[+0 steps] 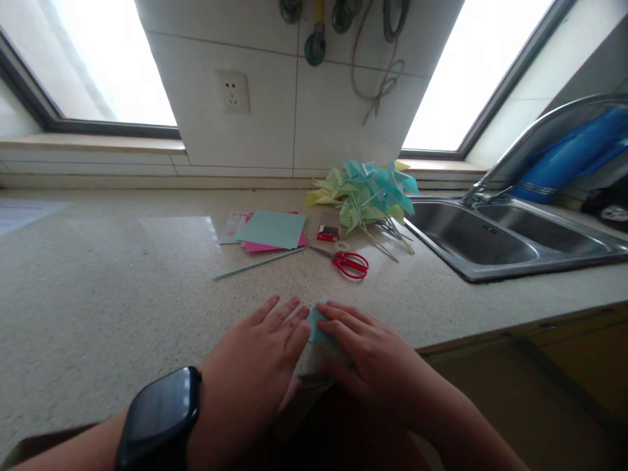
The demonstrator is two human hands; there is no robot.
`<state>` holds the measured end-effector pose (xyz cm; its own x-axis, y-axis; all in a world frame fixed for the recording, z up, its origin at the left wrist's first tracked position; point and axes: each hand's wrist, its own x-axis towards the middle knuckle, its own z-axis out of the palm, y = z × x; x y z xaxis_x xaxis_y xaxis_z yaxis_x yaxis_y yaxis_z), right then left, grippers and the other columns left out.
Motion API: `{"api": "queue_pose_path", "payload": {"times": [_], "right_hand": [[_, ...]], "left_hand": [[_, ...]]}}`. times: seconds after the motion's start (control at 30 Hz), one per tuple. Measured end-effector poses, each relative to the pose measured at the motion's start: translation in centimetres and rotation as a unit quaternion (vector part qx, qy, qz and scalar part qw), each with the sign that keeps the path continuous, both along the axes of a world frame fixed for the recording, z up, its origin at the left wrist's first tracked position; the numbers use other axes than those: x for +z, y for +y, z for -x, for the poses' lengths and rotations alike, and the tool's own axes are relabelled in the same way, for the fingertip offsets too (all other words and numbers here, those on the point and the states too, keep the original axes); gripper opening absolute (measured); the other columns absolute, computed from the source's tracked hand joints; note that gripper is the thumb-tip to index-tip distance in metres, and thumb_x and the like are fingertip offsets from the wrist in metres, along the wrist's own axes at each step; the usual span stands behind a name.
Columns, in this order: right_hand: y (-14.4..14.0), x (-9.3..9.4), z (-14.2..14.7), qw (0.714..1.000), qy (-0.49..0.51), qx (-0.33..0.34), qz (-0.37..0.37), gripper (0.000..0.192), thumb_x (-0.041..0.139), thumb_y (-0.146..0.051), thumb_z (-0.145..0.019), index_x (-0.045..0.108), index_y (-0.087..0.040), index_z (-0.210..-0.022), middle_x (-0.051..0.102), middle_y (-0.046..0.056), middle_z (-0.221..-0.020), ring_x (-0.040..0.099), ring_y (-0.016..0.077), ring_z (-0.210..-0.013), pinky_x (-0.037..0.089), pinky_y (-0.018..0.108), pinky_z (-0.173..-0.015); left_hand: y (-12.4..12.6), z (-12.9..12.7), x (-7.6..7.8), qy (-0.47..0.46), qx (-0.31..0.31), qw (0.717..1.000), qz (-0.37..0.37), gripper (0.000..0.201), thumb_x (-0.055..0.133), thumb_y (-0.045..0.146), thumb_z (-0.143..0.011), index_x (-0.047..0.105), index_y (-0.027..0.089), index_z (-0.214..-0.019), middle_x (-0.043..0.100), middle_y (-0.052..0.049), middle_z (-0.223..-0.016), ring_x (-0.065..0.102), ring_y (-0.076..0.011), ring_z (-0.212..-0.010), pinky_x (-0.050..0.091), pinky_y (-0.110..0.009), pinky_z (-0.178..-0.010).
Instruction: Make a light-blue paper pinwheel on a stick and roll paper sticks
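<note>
Both hands flat on blue paper, orientation hidden.

This is looking like a home kitchen being used as a craft spot. A speckled stone countertop is filling the lower and left parts of the frame, and a stainless steel double sink with a curved tap is sitting at the right. White wall tiles with a socket are rising at upper centre, between two bright windows. Utensils are hanging along the top edge. Wooden cabinet fronts are showing at lower right.
</note>
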<state>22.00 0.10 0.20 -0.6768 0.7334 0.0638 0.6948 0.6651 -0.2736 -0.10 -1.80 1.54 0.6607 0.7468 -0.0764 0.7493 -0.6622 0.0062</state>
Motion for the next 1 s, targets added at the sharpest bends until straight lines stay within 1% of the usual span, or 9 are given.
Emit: {"api": "queue_pose_path", "payload": {"times": [0.13, 0.3, 0.47, 0.57, 0.7, 0.77, 0.83, 0.9, 1.0], "right_hand": [[-0.1, -1.1, -0.6, 1.0, -0.015, -0.006, -0.013, 0.058, 0.059, -0.043, -0.095, 0.051, -0.016, -0.145, 0.04, 0.012, -0.158, 0.039, 0.0274, -0.146, 0.032, 0.048, -0.122], [-0.2, -1.4, -1.0, 0.999, -0.035, 0.019, -0.027, 0.064, 0.063, -0.043, -0.092, 0.048, -0.015, -0.147, 0.037, 0.013, -0.159, 0.036, 0.0278, -0.147, 0.031, 0.049, -0.122], [-0.6, -2.0, -0.9, 0.998, -0.034, 0.015, -0.059, 0.072, 0.069, -0.036, -0.086, 0.044, -0.015, -0.15, 0.033, 0.014, -0.161, 0.031, 0.0293, -0.149, 0.032, 0.051, -0.122], [-0.5, -2.4, -0.9, 0.997, -0.008, 0.015, -0.079, 0.066, 0.07, -0.029, -0.085, 0.049, -0.017, -0.146, 0.041, 0.012, -0.158, 0.039, 0.0281, -0.146, 0.035, 0.051, -0.12], [-1.1, -2.3, -1.1, 0.993, 0.032, 0.008, -0.117, 0.044, 0.069, -0.02, -0.087, 0.062, -0.021, -0.13, 0.058, 0.007, -0.146, 0.056, 0.0253, -0.133, 0.045, 0.047, -0.112], [-1.7, -2.1, -1.3, 0.989, 0.052, 0.003, -0.14, 0.031, 0.066, -0.022, -0.092, 0.066, -0.024, -0.123, 0.067, 0.004, -0.135, 0.063, 0.0244, -0.123, 0.051, 0.045, -0.102], [-2.3, -1.9, -1.6, 0.984, 0.069, -0.008, -0.166, 0.025, 0.064, -0.022, -0.094, 0.067, -0.027, -0.118, 0.073, 0.002, -0.124, 0.068, 0.0242, -0.11, 0.054, 0.045, -0.091], [-2.6, -1.6, -1.9, 0.976, 0.09, -0.025, -0.197, 0.027, 0.064, -0.018, -0.093, 0.066, -0.028, -0.118, 0.076, 0.001, -0.116, 0.07, 0.0234, -0.098, 0.054, 0.043, -0.083], [-2.5, -0.7, -2.2, 0.942, 0.165, -0.081, -0.281, 0.039, 0.065, -0.01, -0.09, 0.064, -0.029, -0.124, 0.077, 0.003, -0.111, 0.07, 0.022, -0.091, 0.054, 0.042, -0.08]], "left_hand": [[-1.1, -0.6, -1.7, 0.028, 0.008, 0.999, -0.031, 0.069, 0.053, 0.027, -0.091, 0.035, 0.001, -0.153, 0.024, -0.023, -0.16, 0.029, -0.0351, -0.149, 0.036, -0.052, -0.119], [-1.9, -0.9, -2.4, 0.048, 0.026, 0.997, -0.047, 0.062, 0.046, 0.022, -0.093, 0.04, -0.002, -0.15, 0.026, -0.023, -0.159, 0.031, -0.0351, -0.148, 0.038, -0.052, -0.118], [-1.8, -0.5, -1.8, 0.055, 0.011, 0.997, -0.048, 0.071, 0.054, 0.033, -0.091, 0.04, -0.006, -0.149, 0.028, -0.027, -0.158, 0.033, -0.0389, -0.147, 0.036, -0.054, -0.118], [-1.2, -0.5, -0.7, 0.018, 0.001, 0.998, -0.052, 0.083, 0.064, 0.051, -0.086, 0.047, -0.005, -0.145, 0.04, -0.031, -0.153, 0.042, -0.0425, -0.142, 0.036, -0.057, -0.117], [0.0, -0.9, 1.2, -0.055, -0.004, 0.997, -0.055, 0.045, 0.053, 0.051, -0.096, 0.072, 0.012, -0.108, 0.075, -0.018, -0.108, 0.066, -0.0359, -0.106, 0.044, -0.058, -0.103], [0.8, -0.9, 1.5, -0.102, 0.003, 0.995, -0.023, 0.043, 0.048, 0.048, -0.099, 0.071, 0.011, -0.099, 0.072, -0.017, -0.096, 0.065, -0.0357, -0.095, 0.048, -0.056, -0.089], [1.8, -0.5, 1.3, -0.225, 0.041, 0.971, 0.065, 0.041, 0.05, 0.045, -0.098, 0.07, 0.01, -0.098, 0.068, -0.02, -0.102, 0.061, -0.0368, -0.1, 0.044, -0.055, -0.089], [3.0, 0.1, 0.8, -0.339, 0.048, 0.918, 0.199, 0.041, 0.05, 0.047, -0.098, 0.071, 0.012, -0.1, 0.069, -0.016, -0.099, 0.061, -0.0323, -0.095, 0.044, -0.049, -0.087], [4.8, 1.3, 0.0, -0.402, 0.045, 0.868, 0.287, 0.062, 0.03, 0.059, -0.102, 0.071, 0.012, -0.103, 0.071, -0.011, -0.086, 0.064, -0.023, -0.079, 0.047, -0.036, -0.073]]}}
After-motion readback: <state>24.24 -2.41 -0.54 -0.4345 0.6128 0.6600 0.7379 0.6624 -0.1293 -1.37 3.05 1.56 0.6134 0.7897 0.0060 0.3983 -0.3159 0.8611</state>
